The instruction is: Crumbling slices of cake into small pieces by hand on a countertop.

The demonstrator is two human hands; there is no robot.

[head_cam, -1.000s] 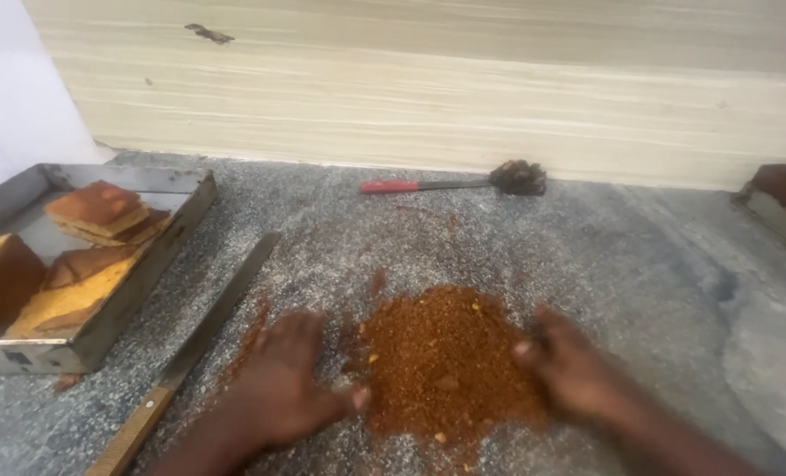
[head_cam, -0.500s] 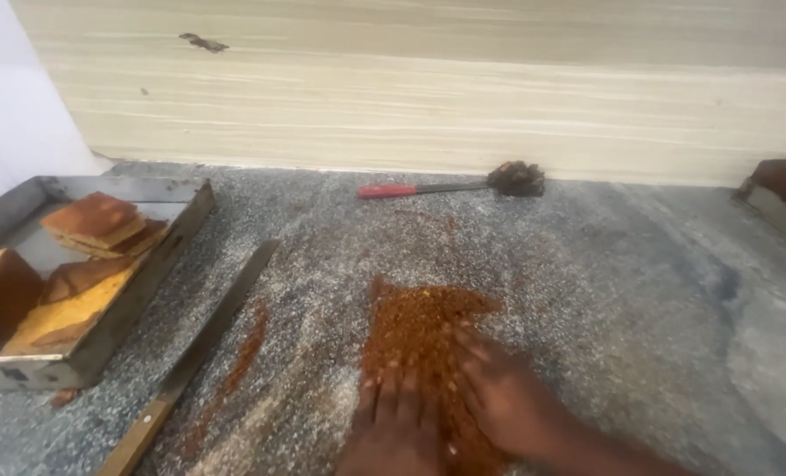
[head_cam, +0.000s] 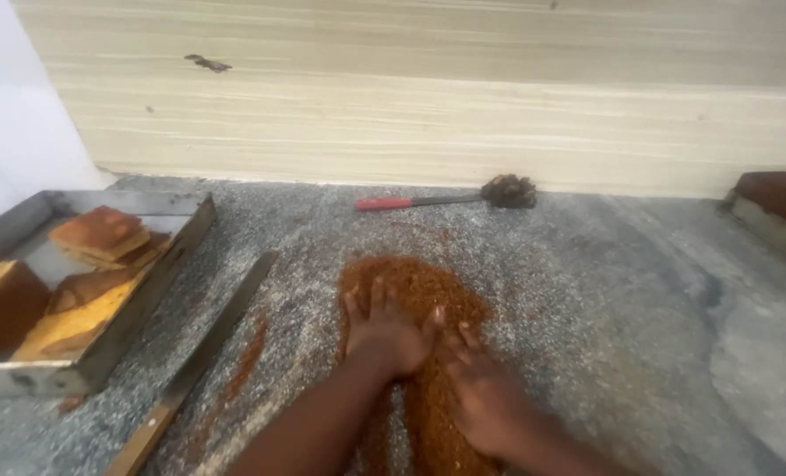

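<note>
- Lying in a loose heap on the speckled grey stone counter [head_cam: 587, 291], the reddish-brown crumb pile [head_cam: 415, 291] looks coarse and grainy, thicker at its middle and thinning to a dusty scatter at the edges.
- Its long axis runs from twelve o'clock down to six o'clock, wider at the far end and narrowing to a strip between the wrists.
- Left hand [head_cam: 388, 330] rests flat on the crumbs, fingers spread open, tips pointing to twelve.
- Right hand [head_cam: 490, 397] lies palm down just beside it at four o'clock, fingers open and touching the left thumb, gripping nothing.
- A long knife [head_cam: 208, 353] lies at nine o'clock of the pile, running diagonally.
- A metal tray [head_cam: 159, 273] of brown cake slabs sits beyond it.
- A red-handled brush [head_cam: 446, 196] lies at twelve, by the wall.
</note>
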